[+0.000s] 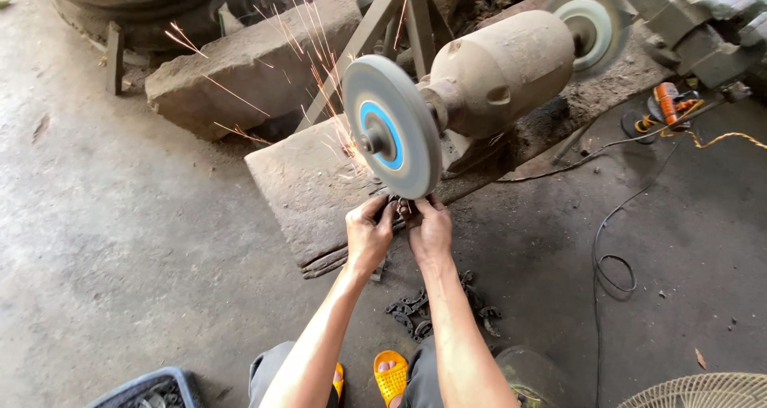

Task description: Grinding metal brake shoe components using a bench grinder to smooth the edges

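In the head view, we see our left hand and right hand drawn close together, both pinched on a small dark metal piece pressed up against the lower rim of the grey disc-shaped grinding wheel with a blue ring around its hub. The piece sits between our fingertips, right under the wheel; it is too small and too hidden for us to tell its shape.

We judge the main danger to be how near our bare fingers are to the spinning rim: a slip or a snatch of so small a piece could pull them into the abrasive. Orange sparks stream up and away to the left, and they could burn bare skin or eyes. The piece may also heat up in our grip. Our feet in yellow perforated sandals are open to anything dropped.

The wheel looks coarse and matte; the rounded, dust-coated motor housing is dull tan, with a second blurred wheel at its far end. It rests on a rough, flat stone slab. A dark linked chain lies on the gritty concrete floor, and a thin black cable loops to the right.
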